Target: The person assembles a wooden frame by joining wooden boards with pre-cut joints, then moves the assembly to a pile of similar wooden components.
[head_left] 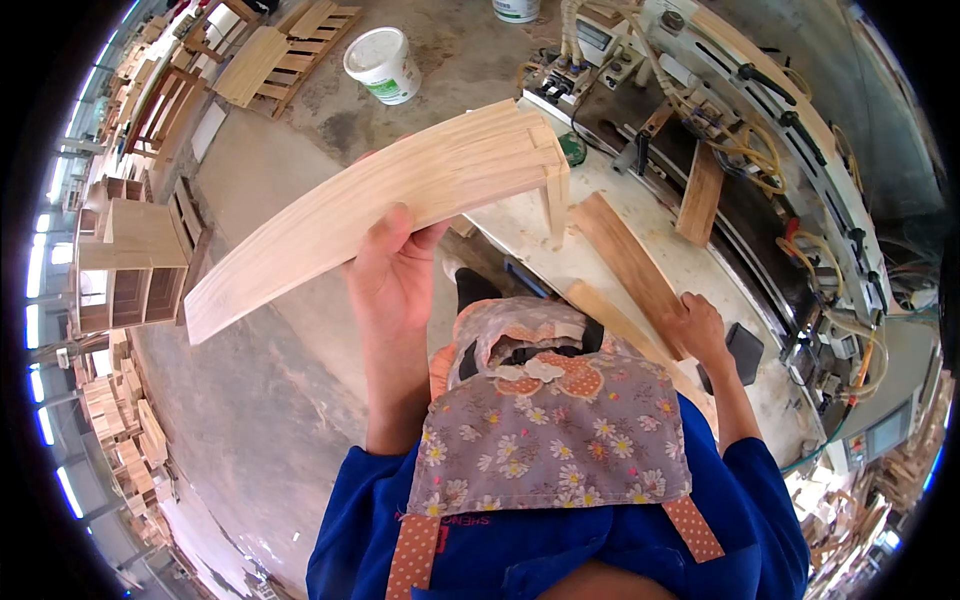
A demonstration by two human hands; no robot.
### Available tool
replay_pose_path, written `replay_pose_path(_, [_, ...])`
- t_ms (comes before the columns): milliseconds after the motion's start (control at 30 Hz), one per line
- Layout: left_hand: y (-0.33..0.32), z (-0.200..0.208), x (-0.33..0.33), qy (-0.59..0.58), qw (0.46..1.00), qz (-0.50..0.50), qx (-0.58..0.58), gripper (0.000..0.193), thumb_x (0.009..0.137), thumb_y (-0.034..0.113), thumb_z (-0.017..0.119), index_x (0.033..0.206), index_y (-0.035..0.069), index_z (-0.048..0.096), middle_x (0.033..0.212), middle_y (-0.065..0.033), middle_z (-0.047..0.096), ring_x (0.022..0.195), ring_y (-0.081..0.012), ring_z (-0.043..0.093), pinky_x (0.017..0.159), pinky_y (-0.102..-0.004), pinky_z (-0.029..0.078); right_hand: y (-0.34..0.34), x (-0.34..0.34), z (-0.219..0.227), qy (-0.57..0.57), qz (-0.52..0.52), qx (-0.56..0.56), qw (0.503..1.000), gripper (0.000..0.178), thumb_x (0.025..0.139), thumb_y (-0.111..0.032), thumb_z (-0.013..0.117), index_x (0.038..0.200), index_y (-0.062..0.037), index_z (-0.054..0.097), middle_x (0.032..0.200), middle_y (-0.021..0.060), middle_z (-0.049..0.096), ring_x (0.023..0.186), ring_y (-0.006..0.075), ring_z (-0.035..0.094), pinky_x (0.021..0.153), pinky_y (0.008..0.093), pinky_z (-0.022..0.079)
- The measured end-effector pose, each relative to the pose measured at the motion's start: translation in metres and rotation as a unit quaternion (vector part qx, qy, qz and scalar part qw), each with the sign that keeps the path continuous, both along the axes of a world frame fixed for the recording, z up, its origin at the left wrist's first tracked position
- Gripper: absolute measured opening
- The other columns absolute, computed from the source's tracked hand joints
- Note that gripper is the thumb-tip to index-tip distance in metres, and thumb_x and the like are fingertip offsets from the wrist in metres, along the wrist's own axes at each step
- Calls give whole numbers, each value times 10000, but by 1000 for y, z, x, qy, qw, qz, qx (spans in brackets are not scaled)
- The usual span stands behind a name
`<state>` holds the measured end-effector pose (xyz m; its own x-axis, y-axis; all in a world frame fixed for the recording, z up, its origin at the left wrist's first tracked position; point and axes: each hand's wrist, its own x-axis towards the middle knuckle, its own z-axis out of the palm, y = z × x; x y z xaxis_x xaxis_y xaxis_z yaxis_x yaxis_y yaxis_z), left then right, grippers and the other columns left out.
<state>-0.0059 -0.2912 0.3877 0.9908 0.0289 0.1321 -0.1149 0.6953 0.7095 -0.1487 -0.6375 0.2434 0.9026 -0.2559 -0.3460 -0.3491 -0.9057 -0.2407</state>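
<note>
My left hand [392,268] is closed on the lower edge of a pale wooden board [350,210], thumb on its near face, the other fingers partly hidden behind. The board is held up in the air, slanting from lower left to upper right. At its right end a short wooden crosspiece [555,185] meets it at an angle. My right hand [697,327] grips the near end of a darker brown board [630,265] lying on the white worktop [755,290]. Beside that board, a narrower light wooden strip [615,318] runs toward my apron.
Along the right stands a woodworking machine [800,130] with hoses and black handles. Another brown board [700,195] rests against its rail. A dark flat object [743,352] lies by my right wrist. A white bucket [384,66] and a wooden pallet [290,60] stand on the floor; a cabinet [135,255] is farther left.
</note>
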Motion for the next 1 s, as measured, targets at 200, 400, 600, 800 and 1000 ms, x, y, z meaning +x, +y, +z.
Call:
replay_pose_path(200, [-15, -14, 2, 12, 998, 38, 55, 506, 817, 44, 576, 1276, 36, 364, 1284, -180, 447, 1115, -261, 521, 868, -372, 516, -1, 29, 106, -5, -120, 166, 979, 252, 804, -248, 584, 794, -5, 520, 705, 99, 527, 706, 130, 530, 592, 314, 419])
replay_pose_path(400, [-29, -15, 9, 15, 998, 32, 50, 530, 811, 40, 582, 1285, 33, 346, 1282, -172, 448, 1111, -254, 523, 875, -380, 514, 41, 52, 215, -309, 125, 160, 929, 460, 869, -291, 566, 1268, -83, 473, 1012, 112, 636, 879, 160, 613, 740, 286, 479])
replay_pose_path(600, [-32, -14, 9, 24, 997, 45, 56, 543, 800, 46, 601, 1277, 26, 342, 1284, -174, 443, 1107, -255, 525, 847, -372, 532, 68, 72, 247, -322, 180, 56, 928, 553, 819, -186, 567, 1339, -68, 419, 1038, 136, 648, 695, 183, 629, 642, 276, 494])
replay_pose_path(800, [-34, -14, 8, 21, 997, 44, 60, 547, 793, 46, 602, 1271, 21, 338, 1285, -179, 441, 1112, -258, 523, 848, -373, 532, 82, 79, 264, -265, 196, 11, 944, 548, 798, -149, 566, 1332, -162, 446, 958, 151, 665, 655, 223, 658, 639, 303, 522])
replay_pose_path(1000, [-36, -14, 8, 27, 997, 37, 57, 543, 794, 45, 599, 1272, 15, 342, 1291, -180, 435, 1119, -257, 520, 854, -369, 530, 89, 76, 261, -232, 186, -37, 954, 523, 812, -134, 554, 1325, -166, 456, 991, 123, 662, 672, 204, 666, 630, 277, 529])
